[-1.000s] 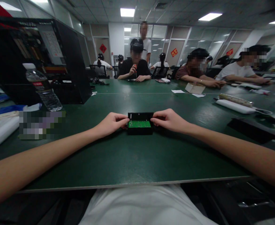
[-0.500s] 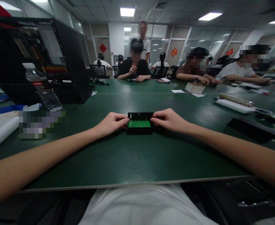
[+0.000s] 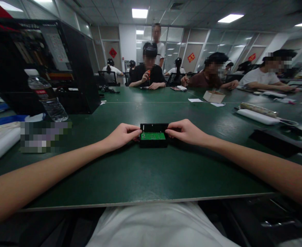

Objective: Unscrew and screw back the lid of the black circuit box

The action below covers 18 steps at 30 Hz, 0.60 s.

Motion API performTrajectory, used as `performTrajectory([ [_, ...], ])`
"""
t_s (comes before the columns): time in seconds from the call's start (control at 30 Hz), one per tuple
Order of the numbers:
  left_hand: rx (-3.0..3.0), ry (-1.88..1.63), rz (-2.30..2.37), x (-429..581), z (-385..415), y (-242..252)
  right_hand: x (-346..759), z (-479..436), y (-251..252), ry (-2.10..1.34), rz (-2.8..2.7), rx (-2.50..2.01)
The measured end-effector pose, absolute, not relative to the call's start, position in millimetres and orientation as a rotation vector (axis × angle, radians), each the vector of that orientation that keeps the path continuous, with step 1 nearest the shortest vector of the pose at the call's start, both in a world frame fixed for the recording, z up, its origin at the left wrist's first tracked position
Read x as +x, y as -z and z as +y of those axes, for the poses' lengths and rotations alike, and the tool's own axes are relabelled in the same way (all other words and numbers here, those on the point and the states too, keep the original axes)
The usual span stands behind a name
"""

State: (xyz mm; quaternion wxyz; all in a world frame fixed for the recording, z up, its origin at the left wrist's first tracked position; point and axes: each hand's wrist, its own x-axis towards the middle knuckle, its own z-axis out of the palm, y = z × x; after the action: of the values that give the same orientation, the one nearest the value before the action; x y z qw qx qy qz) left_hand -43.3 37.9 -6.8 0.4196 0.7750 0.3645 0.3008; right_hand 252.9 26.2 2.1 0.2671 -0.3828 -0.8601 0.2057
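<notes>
A small black plastic case (image 3: 154, 144) rests on the green table in front of me. Inside it a green circuit board (image 3: 153, 136) faces up, and a black panel (image 3: 154, 127) stands upright along the case's far side. My left hand (image 3: 123, 135) pinches the panel's left end between thumb and fingers. At the right end my right hand (image 3: 185, 132) grips the same panel in the same way. Some fingertips are hidden behind the panel. I cannot tell whether the panel is joined to the case.
To the left stand an open black computer case (image 3: 78, 65) and a plastic water bottle (image 3: 47, 96). A white power strip (image 3: 257, 117) and a dark flat object (image 3: 279, 141) lie to the right. Farther back is a small cardboard box (image 3: 214, 97). Several people sit around the table.
My hands, the case and the board look unmoved. Across the table at right, a person in a brown shirt has shifted, with one hand now raised and the head turned.
</notes>
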Motion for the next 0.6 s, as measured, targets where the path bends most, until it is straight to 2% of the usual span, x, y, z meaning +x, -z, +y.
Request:
performTrajectory([
  [0.6,1.911,-0.824,0.877,-39.8,35.7,6.3,252.3,26.0,-3.8,-0.552,-2.335,-1.047],
])
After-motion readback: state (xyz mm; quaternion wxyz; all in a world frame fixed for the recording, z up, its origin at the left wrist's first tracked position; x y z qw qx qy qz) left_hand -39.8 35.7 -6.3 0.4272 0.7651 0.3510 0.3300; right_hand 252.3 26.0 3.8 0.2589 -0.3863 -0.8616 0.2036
